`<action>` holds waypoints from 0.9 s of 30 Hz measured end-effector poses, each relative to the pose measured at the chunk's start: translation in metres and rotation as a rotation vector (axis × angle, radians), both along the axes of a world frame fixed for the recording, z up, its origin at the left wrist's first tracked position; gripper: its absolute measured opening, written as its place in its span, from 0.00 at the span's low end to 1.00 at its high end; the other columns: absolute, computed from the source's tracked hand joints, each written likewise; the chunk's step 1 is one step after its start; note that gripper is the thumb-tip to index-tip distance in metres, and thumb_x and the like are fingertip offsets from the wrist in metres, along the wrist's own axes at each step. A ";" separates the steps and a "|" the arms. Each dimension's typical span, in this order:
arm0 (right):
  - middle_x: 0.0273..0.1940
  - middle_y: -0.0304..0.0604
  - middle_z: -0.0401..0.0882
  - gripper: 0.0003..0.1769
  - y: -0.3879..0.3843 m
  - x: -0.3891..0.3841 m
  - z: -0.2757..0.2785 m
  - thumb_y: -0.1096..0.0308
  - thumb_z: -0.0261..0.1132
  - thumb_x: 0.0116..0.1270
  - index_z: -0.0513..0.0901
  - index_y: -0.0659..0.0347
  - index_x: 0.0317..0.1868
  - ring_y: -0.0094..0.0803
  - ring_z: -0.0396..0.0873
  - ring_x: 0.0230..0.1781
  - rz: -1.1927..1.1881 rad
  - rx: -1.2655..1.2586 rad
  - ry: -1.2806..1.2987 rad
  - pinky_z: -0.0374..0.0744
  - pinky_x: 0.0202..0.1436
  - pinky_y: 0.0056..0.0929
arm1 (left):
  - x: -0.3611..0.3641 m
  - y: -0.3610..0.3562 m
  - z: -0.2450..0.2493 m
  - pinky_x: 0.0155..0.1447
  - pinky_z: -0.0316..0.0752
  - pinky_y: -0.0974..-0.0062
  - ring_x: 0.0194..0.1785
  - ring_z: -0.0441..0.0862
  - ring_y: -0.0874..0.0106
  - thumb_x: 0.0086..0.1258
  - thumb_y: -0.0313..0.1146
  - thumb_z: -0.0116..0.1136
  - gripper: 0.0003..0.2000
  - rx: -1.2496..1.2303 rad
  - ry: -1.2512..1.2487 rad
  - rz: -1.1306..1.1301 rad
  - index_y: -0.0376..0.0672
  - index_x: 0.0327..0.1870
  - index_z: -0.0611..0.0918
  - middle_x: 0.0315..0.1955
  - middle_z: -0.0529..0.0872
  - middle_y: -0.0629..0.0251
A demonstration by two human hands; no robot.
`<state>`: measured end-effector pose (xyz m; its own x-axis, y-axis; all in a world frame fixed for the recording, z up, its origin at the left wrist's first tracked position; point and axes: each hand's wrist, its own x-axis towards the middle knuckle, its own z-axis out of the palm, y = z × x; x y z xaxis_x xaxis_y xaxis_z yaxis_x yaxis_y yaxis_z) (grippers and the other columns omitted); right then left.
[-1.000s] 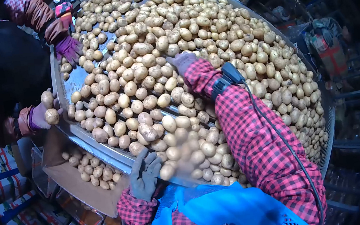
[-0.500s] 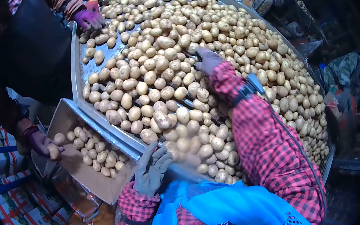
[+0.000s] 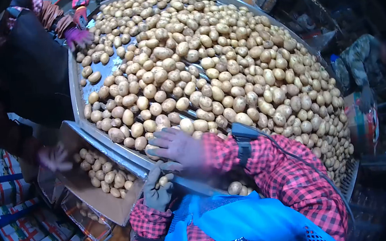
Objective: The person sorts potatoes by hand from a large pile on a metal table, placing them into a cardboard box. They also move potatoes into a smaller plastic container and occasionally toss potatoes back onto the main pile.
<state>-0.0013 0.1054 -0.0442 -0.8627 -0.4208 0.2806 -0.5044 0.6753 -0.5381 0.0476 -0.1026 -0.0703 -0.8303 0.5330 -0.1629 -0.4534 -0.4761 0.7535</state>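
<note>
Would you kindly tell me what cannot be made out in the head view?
Head view: whatever lies beneath the grey-gloved right hand, which covers it.
Head view: fingers of the co-worker's lower purple-gloved hand, blurred.
Head view: bottom of the brown cardboard box, under piled yellowish potatoes.

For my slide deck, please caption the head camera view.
Potatoes heaped on a metal table: gloved right hand spread over its near edge, left hand curled around a few.
</note>
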 end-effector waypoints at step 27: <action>0.56 0.57 0.74 0.39 0.148 -0.001 0.034 0.38 0.64 0.58 0.73 0.56 0.62 0.50 0.69 0.62 -0.488 0.215 -0.456 0.70 0.63 0.45 | -0.005 0.008 0.011 0.38 0.79 0.85 0.43 0.79 0.74 0.77 0.32 0.46 0.22 -0.042 -0.302 -0.154 0.36 0.69 0.64 0.46 0.78 0.65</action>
<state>-0.0019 0.2531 -0.0097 -0.9790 0.0389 -0.2001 0.1277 0.8822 -0.4532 0.0425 -0.0949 -0.0594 -0.6513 0.6362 -0.4136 -0.7235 -0.3563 0.5913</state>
